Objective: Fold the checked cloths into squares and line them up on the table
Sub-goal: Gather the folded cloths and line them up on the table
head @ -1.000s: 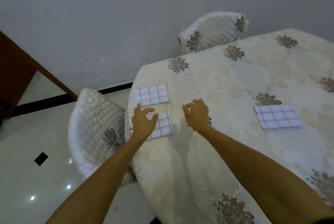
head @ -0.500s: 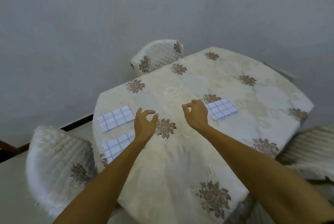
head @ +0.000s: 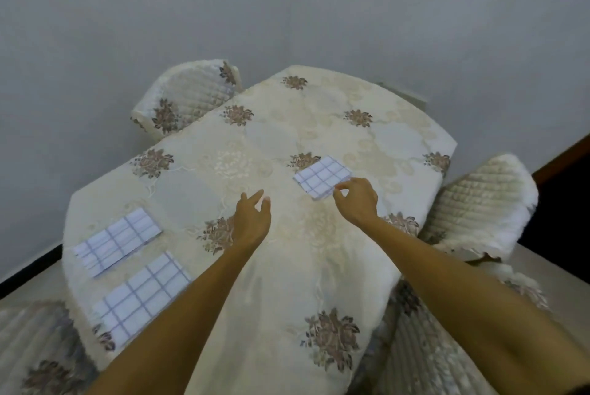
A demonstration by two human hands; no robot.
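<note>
Three folded white cloths with a blue check lie on the cream flowered tablecloth (head: 287,267). Two sit side by side at the left edge: the far one (head: 118,240) and the near one (head: 143,294). The third cloth (head: 321,177) lies alone toward the table's middle right. My right hand (head: 356,200) hovers at that cloth's near corner, fingers curled with the tips at its edge, holding nothing that I can see. My left hand (head: 252,219) is over bare tablecloth left of it, fingers loosely spread and empty.
Quilted chair covers stand around the table: one at the back left (head: 188,97), one at the right (head: 479,206), one at the near left corner (head: 35,350). A grey wall is behind. The tablecloth hangs over the near edge.
The view has swung right, away from the two left cloths. Both hands have moved rightward across the table, and my right hand has arrived at the lone cloth.
</note>
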